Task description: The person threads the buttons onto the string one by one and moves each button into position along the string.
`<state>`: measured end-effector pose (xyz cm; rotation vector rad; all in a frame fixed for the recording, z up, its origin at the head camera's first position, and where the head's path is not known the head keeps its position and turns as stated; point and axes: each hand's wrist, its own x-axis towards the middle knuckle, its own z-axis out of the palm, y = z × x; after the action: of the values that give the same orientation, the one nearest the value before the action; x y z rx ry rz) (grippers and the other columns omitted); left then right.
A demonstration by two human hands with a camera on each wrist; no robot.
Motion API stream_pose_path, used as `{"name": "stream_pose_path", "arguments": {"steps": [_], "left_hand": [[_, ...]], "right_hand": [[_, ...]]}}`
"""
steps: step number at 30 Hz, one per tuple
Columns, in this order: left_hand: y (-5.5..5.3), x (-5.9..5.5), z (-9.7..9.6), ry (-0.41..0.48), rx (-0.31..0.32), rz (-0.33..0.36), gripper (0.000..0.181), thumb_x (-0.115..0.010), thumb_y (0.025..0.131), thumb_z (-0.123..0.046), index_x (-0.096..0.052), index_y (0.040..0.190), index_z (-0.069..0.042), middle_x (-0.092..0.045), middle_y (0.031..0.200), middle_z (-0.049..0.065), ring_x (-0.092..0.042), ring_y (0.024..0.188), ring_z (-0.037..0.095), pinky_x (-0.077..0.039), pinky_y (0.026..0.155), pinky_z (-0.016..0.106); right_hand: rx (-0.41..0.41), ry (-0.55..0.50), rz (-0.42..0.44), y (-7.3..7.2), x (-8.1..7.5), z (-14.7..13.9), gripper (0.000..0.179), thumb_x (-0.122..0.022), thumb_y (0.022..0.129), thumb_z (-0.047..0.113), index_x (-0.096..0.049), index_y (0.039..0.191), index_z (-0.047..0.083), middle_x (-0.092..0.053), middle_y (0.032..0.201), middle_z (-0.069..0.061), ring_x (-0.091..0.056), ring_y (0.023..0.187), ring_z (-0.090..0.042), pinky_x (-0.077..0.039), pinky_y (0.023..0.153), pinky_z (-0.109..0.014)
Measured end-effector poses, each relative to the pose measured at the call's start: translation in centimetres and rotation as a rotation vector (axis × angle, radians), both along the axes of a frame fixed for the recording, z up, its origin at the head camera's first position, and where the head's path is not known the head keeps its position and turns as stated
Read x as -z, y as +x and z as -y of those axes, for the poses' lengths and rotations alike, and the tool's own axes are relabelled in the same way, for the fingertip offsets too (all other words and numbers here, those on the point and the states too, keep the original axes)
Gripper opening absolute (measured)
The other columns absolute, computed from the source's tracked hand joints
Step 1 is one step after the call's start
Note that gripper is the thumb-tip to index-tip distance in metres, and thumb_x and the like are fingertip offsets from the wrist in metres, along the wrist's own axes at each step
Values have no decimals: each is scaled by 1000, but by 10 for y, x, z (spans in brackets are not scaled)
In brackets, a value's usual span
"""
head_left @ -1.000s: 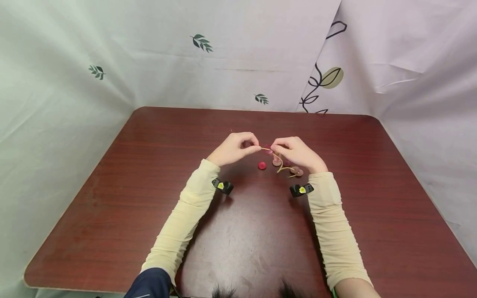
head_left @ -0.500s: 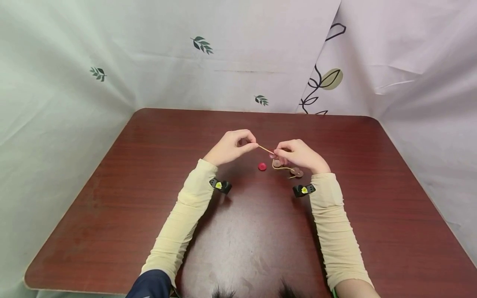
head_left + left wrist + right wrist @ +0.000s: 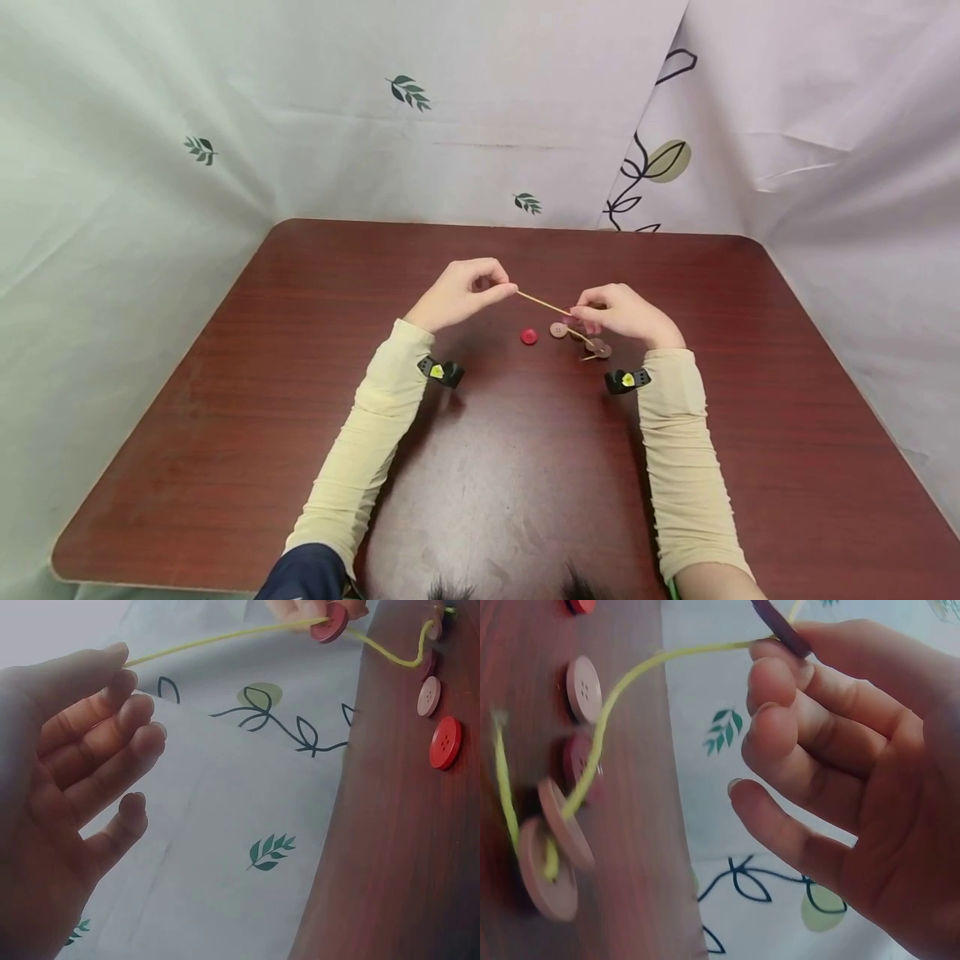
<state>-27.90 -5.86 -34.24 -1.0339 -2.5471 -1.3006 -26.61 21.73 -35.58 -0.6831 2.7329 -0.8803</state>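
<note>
My left hand (image 3: 461, 293) pinches one end of a thin yellow cord (image 3: 225, 642) between thumb and forefinger. The cord runs taut, slanting down to my right hand (image 3: 628, 317), which pinches a dark red button (image 3: 330, 623). That button is strung on the cord. Beyond it the cord droops to the table, where two pinkish-brown buttons, a nearer one (image 3: 547, 889) and its neighbour (image 3: 564, 825), are threaded on it by its other end. Loose on the table beside them lie a bright red button (image 3: 528, 336), a pale pink button (image 3: 558, 330) and a maroon button (image 3: 576, 759).
All this lies on a reddish-brown wooden table (image 3: 225, 417) with rounded corners. A white cloth (image 3: 480, 108) with leaf prints hangs behind and at both sides. Each forearm wears a cream sleeve (image 3: 360, 433) and a small black wrist strap (image 3: 441, 372).
My hands have drawn apart, the right one moving right with the dark red button sliding along the cord. The stretch of cord between them has grown longer and straight.
</note>
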Motion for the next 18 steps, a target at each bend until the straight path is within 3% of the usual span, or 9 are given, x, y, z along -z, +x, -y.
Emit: {"name": "stream_pose_path", "arguments": {"steps": [8, 18], "left_hand": [[0, -3, 2, 8, -13, -19, 19, -61, 82, -40, -58, 74, -22, -54, 68, -7, -47, 62, 13, -37, 58, 24], [3, -7, 4, 62, -8, -51, 19, -61, 82, -35, -59, 72, -19, -54, 67, -7, -47, 63, 12, -39, 58, 25]], "right_hand": [[27, 29, 38, 1, 1, -21, 29, -55, 87, 32, -63, 80, 6, -56, 58, -3, -55, 60, -24, -40, 61, -26], [29, 52, 125, 1, 5, -34, 26, -58, 85, 30, -62, 76, 7, -55, 57, -2, -51, 56, -13, -38, 58, -25]]}}
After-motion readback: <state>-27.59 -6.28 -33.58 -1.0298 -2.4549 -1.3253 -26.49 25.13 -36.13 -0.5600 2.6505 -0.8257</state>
